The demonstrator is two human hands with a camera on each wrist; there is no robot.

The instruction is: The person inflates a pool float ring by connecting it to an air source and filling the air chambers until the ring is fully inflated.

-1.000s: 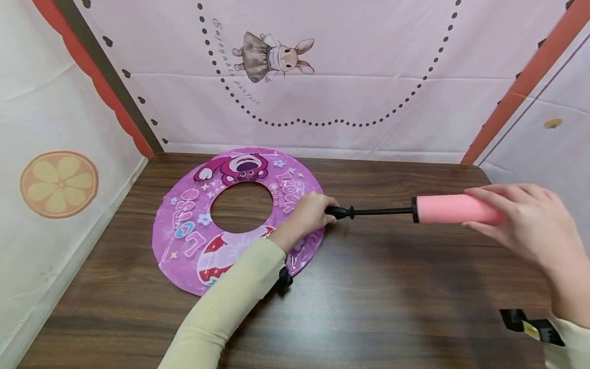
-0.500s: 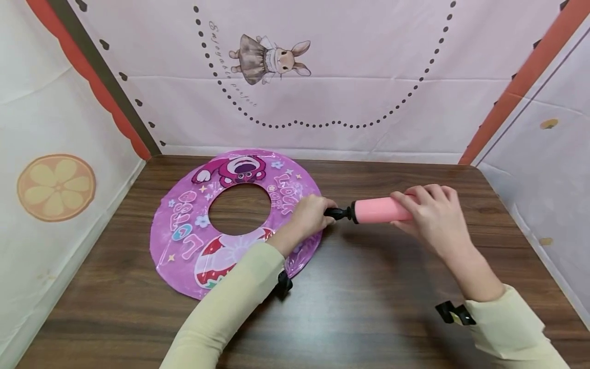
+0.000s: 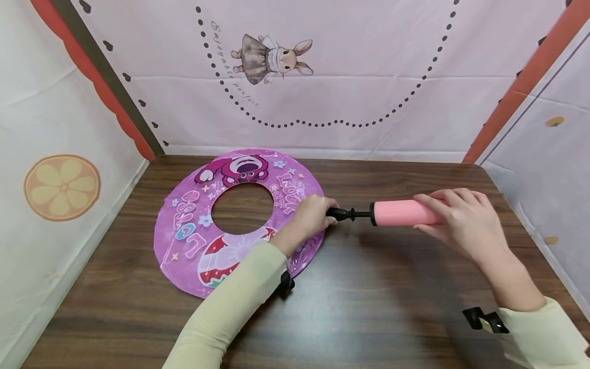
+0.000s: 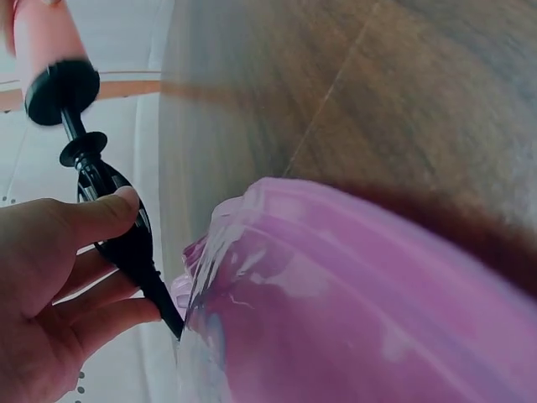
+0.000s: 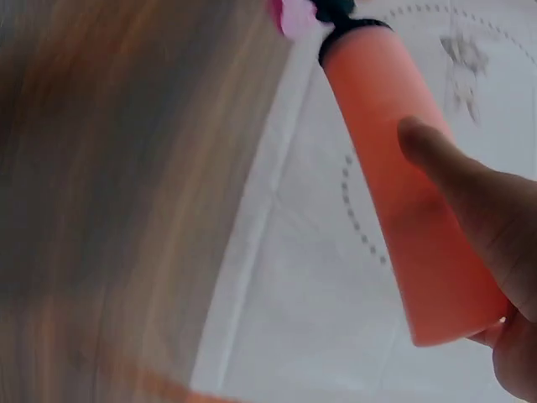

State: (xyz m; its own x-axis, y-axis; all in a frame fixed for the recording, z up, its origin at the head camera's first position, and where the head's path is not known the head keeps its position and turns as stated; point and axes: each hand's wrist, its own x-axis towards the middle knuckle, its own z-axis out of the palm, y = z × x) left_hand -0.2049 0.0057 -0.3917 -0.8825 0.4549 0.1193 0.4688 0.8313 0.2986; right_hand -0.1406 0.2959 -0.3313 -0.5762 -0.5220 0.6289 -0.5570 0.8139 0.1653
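Here's your left hand [image 3: 310,218] pinching the black end [image 3: 341,214] of the pump [image 3: 398,213], your right hand [image 3: 461,218] gripping its pink barrel [image 5: 394,193], long axis running straight between them above the desk [image 3: 359,312], purple ring [image 3: 182,256] beneath and leftward of your nearer left.

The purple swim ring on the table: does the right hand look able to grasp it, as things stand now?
Probably not at once: the right hand grips the pink pump barrel, and the left hand, holding the pump's black end, partly blocks the nearest edge of the purple swim ring.
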